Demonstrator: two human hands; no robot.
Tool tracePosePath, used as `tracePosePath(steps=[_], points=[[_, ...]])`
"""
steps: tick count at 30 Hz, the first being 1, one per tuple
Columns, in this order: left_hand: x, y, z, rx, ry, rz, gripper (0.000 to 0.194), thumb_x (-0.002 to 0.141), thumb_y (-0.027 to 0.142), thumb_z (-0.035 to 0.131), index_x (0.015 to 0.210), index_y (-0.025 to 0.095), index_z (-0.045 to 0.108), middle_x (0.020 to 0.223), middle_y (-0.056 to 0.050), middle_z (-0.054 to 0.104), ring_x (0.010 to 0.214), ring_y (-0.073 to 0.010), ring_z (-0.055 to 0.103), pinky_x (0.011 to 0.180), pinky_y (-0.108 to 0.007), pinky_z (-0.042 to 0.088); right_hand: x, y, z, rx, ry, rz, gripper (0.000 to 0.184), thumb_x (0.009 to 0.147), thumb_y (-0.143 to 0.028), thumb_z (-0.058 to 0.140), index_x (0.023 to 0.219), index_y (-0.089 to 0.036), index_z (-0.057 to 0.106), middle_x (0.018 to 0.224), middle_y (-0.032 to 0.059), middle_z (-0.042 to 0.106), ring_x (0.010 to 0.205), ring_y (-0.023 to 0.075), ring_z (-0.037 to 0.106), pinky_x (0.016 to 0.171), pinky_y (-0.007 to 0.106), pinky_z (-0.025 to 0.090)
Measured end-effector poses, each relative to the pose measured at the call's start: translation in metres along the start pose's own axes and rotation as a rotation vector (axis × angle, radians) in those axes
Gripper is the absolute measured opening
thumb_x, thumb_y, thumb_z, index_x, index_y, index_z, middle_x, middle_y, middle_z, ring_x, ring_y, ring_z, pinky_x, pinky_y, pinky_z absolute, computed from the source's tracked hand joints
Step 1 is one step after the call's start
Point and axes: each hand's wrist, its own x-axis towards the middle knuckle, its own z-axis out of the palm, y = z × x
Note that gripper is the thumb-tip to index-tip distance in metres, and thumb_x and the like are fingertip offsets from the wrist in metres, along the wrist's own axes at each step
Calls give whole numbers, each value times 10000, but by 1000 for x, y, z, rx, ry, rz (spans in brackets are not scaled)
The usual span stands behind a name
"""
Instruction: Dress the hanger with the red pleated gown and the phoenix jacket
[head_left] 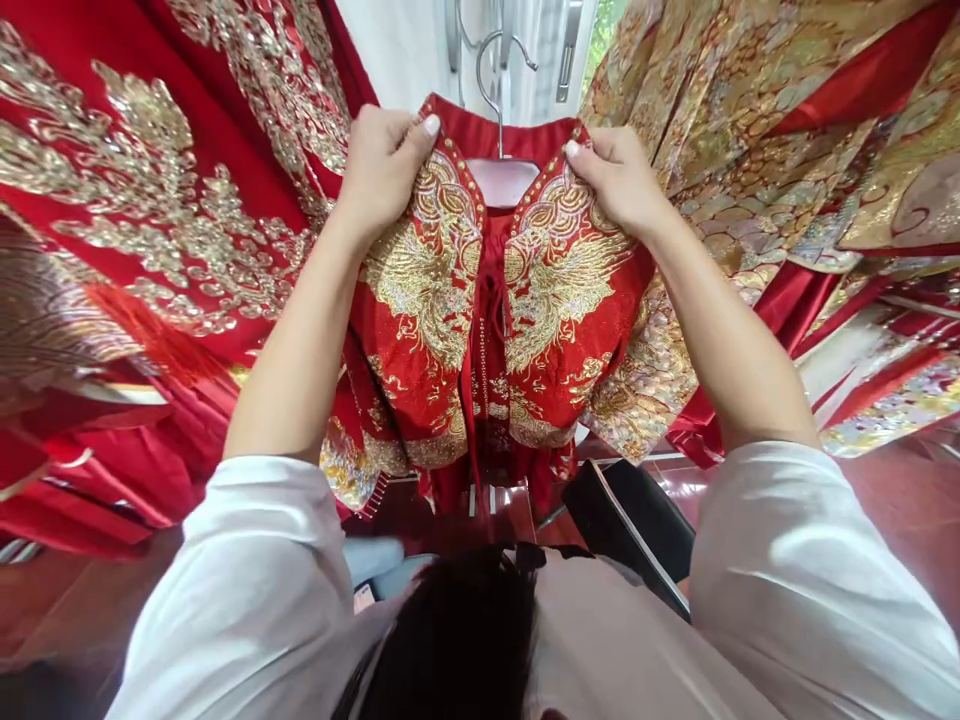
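Observation:
A red jacket (487,320) with heavy gold embroidery hangs in front of me on a pale hanger (501,180) with a metal hook. My left hand (382,170) is closed on the jacket's left shoulder, thumb on top of the beaded edge. My right hand (619,180) pinches the right shoulder in the same way. Both arms are raised, white sleeves pushed up above the elbows. The jacket's front hangs slightly parted, with red ties down the middle.
More red and gold embroidered garments (142,250) hang close on the left, and gold brocade ones (787,150) on the right. Below lie a reddish glossy floor (907,500) and a black object (630,520). A white door or wall (420,50) is behind.

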Motion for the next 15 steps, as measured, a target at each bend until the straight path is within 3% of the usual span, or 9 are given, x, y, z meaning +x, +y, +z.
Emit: tracePosePath(steps=[3, 7, 11, 13, 15], points=[[-3, -5, -7, -4, -181, -41, 576, 852, 668, 406, 527, 226, 230, 518, 12, 184, 680, -121, 167, 625, -307, 228, 0, 9, -11, 173, -201, 121, 257, 906, -281, 507, 689, -142, 505, 639, -57, 473, 626, 32, 413, 658, 173, 385], [-14, -12, -13, -80, -394, -31, 573, 783, 742, 495, 630, 191, 455, 561, 37, 392, 685, -101, 260, 649, -296, 287, -22, 41, -37, 342, -484, 365, 134, 875, -182, 505, 897, -105, 612, 835, -12, 677, 771, 50, 603, 748, 208, 458], [-17, -19, -11, -168, -407, -100, 526, 764, 715, 549, 765, 189, 569, 653, 61, 563, 721, -103, 331, 683, -272, 346, -65, 68, -51, 262, -378, 657, 246, 827, 5, 427, 966, -64, 618, 930, 47, 699, 761, 17, 625, 750, 206, 457], [-16, -19, -9, -124, -356, -133, 463, 790, 645, 550, 740, 185, 562, 636, 64, 545, 720, -103, 324, 697, -271, 342, -86, 70, -53, 129, -217, 643, 164, 827, -38, 486, 902, -39, 631, 932, 81, 698, 772, 21, 625, 739, 204, 459], [-16, -17, -7, -47, -316, -146, 406, 826, 551, 527, 676, 174, 515, 597, 58, 473, 696, -94, 305, 696, -265, 329, -102, 64, -54, 11, -55, 519, 140, 835, -132, 543, 827, -33, 642, 968, 105, 693, 824, 29, 627, 739, 197, 463]])
